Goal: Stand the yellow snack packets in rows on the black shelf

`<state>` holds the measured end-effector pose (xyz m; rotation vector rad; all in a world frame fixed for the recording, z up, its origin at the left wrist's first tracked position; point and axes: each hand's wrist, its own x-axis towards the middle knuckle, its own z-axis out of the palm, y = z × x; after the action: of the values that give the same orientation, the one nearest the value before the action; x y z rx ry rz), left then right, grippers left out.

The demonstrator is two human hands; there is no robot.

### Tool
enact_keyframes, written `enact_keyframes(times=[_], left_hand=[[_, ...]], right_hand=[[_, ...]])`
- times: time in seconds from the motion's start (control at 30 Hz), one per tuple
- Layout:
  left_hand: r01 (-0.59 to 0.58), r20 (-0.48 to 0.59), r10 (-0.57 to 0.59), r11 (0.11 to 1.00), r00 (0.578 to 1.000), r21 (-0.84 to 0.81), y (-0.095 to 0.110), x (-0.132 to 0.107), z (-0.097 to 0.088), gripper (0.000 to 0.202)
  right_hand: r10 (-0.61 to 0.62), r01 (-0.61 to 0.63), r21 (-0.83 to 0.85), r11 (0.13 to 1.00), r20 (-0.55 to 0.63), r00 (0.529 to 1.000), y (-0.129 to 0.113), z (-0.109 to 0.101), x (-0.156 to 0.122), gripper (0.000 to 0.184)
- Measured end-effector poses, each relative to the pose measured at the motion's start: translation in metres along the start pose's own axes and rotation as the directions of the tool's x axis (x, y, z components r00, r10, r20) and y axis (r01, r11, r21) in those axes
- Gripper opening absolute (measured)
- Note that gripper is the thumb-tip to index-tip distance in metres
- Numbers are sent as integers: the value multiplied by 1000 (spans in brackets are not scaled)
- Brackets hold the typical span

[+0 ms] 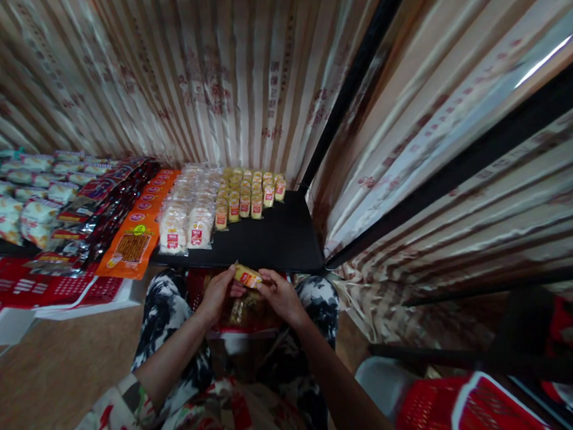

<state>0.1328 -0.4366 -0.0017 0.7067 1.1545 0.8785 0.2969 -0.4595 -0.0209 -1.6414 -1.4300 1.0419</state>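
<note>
Between both hands, over my lap, is a small yellow wrapped snack [247, 276] with a red and white label. My left hand [219, 293] grips its left end, and my right hand [280, 297] pinches its right end. Below them, between my knees, sits a red basket [197, 286] with more shiny yellow packets [247, 312] in it, partly hidden by my hands. Ahead on the black shelf [278, 239], rows of similar yellow snacks [244, 204] stand upright. Left of those are white wrapped snacks [198, 226] with red labels.
Orange packets [135, 235], dark red packets [100, 204] and white bags [41, 220] line the shelf leftward. Red and white boxes [66, 281] lie below. A striped curtain [193, 69] hangs behind, with black frame bars [453, 173] at right. A red basket [434, 409] stands at lower right.
</note>
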Motion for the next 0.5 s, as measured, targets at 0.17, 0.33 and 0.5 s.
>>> enact_keyframes(times=[0.17, 0.33, 0.5], left_hand=[[76, 56, -66, 976, 996, -205, 6, 0, 9, 33], [121, 154, -82, 958, 985, -260, 3, 0, 20, 31], [-138, 48, 136, 990, 990, 41, 2, 15, 29, 34]], right_hand=[[89, -75, 306, 949, -30, 996, -1, -2, 3, 41], [122, -30, 497, 867, -154, 981, -12, -9, 15, 43], [69, 49, 456, 889, -239, 968, -22, -30, 37, 44]])
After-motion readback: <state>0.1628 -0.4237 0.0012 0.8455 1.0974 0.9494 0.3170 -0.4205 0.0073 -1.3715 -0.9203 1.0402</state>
